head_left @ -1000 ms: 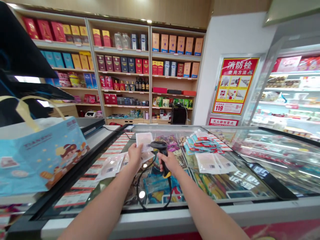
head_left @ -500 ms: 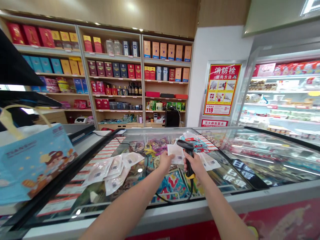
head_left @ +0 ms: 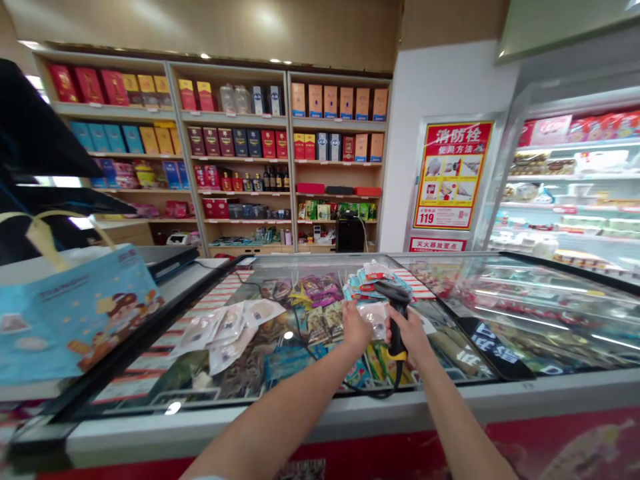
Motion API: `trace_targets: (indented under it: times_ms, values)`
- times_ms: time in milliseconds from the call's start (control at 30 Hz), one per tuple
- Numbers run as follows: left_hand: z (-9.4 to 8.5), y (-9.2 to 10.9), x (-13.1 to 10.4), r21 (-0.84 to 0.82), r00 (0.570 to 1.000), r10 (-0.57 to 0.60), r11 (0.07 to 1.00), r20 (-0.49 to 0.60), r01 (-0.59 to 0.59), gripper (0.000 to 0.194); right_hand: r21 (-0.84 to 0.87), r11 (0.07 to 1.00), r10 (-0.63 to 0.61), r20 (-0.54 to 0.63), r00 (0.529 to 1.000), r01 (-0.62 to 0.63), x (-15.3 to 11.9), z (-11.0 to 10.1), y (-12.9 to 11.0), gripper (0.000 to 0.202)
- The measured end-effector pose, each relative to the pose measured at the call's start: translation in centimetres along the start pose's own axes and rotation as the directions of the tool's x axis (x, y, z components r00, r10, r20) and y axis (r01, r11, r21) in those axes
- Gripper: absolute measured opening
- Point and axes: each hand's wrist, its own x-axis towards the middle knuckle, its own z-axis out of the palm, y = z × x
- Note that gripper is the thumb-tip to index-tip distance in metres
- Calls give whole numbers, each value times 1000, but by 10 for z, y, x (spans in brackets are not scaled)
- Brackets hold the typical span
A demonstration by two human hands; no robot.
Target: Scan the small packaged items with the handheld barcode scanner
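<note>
My right hand [head_left: 414,333] is wrapped around the handle of a black and yellow barcode scanner [head_left: 395,301], whose head points up and to the left. Beside it, my left hand [head_left: 357,328] is closed at the left edge of a flat white packet [head_left: 376,316], partly hidden behind the fingers and the scanner. Another white packet [head_left: 428,324] shows just right of the scanner. Several more white packets [head_left: 231,321] lie overlapping on the glass to the left. Behind the scanner sits a pile of blue, white and red packets [head_left: 371,275].
A glass-topped freezer [head_left: 260,393] stretches before me, with colourful packs under the glass. The scanner's cable [head_left: 370,395] loops near its front edge. On the left stands a blue paper bag [head_left: 95,313]. Shelves of boxes [head_left: 243,143] line the back wall.
Both hands appear further right in the view, with the scanner and packet. The left hand and its packet are closer to the scanner and lower. The camera has shifted slightly.
</note>
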Motion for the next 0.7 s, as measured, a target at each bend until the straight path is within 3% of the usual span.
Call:
trace_targets:
  times_ms: [100, 200, 267, 367, 467, 533, 600, 700]
  values:
    - [-8, -1, 1, -13, 999, 36, 999, -2, -36, 60, -12, 1000, -1, 24, 1000, 1, -1, 2, 3, 36]
    - [-40, -10, 21, 21, 996, 78, 997, -52, -77, 41, -51, 997, 60, 56, 997, -57, 2, 8, 11, 37]
    - [-81, -18, 39, 95, 987, 139, 987, -85, -131, 31, -66, 996, 60, 75, 995, -55, 6, 14, 15, 39]
    - [-168, -36, 59, 252, 961, 159, 963, -227, -100, 25, -44, 998, 57, 115, 992, -52, 9, 29, 16, 40]
    - [-261, -68, 59, 329, 920, -23, 930, -391, 164, 27, -10, 998, 69, 167, 983, -68, 10, 52, 18, 38]
    - [-309, -95, 48, 352, 871, -104, 887, -480, 300, 34, -7, 996, 93, 214, 973, -93, 10, 72, 21, 38]
    - [-341, -120, 37, 329, 836, -152, 870, -527, 366, 37, -23, 994, 113, 257, 960, -111, 9, 95, 25, 39]
    - [-360, -148, 29, 214, 824, -201, 909, -530, 359, 41, -54, 993, 119, 325, 938, -107, 6, 129, 28, 38]
